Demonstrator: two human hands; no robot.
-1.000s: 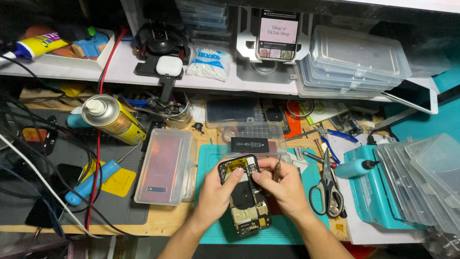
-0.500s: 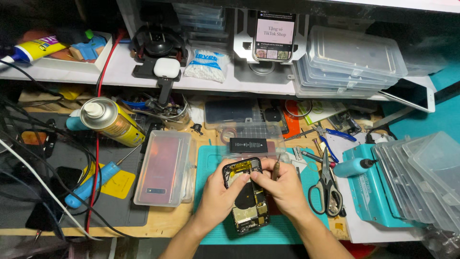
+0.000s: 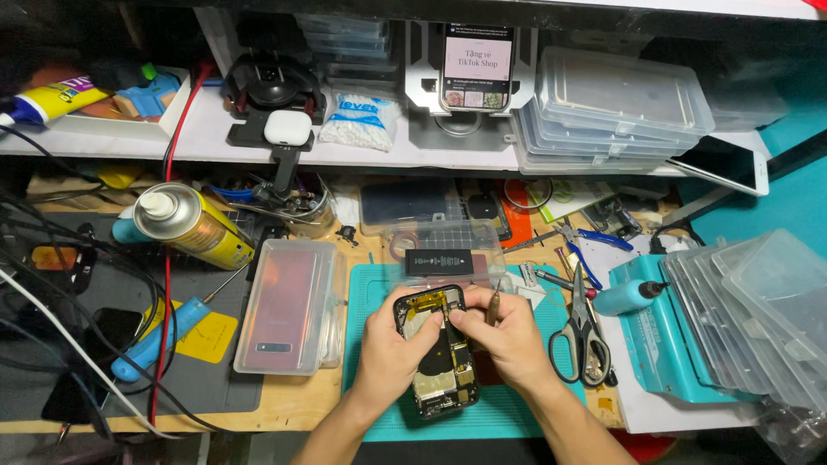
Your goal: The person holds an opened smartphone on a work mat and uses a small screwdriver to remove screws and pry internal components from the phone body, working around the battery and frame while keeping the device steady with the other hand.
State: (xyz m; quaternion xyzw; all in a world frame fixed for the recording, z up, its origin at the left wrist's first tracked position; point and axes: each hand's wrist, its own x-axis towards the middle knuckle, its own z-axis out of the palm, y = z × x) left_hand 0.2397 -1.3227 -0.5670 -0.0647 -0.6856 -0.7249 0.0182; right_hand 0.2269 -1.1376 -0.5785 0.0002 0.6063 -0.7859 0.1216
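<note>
An opened black phone (image 3: 445, 372) with its back off and its boards showing lies on a teal work mat (image 3: 500, 413). My left hand (image 3: 389, 349) grips the phone's left edge, thumb over the upper inside. My right hand (image 3: 508, 336) rests on the phone's right side, its fingertips pinching something small near the top, which I cannot make out. A thin metal tool (image 3: 493, 306) sticks up between the fingers of that hand. A clear plastic box (image 3: 444, 245) with a black part inside sits just behind the phone.
A pinkish phone in a clear tray (image 3: 289, 306) lies left of the mat, a yellow spray can (image 3: 194, 226) behind it. Scissors (image 3: 581, 331), pliers and a teal bottle (image 3: 629, 297) lie to the right, then stacked clear lids (image 3: 758, 310). Cables crowd the left side. A lit phone (image 3: 476, 67) stands on the shelf.
The view has tilted slightly. My hands have stayed on the opened phone, with the right fingertips moving in over its upper part.
</note>
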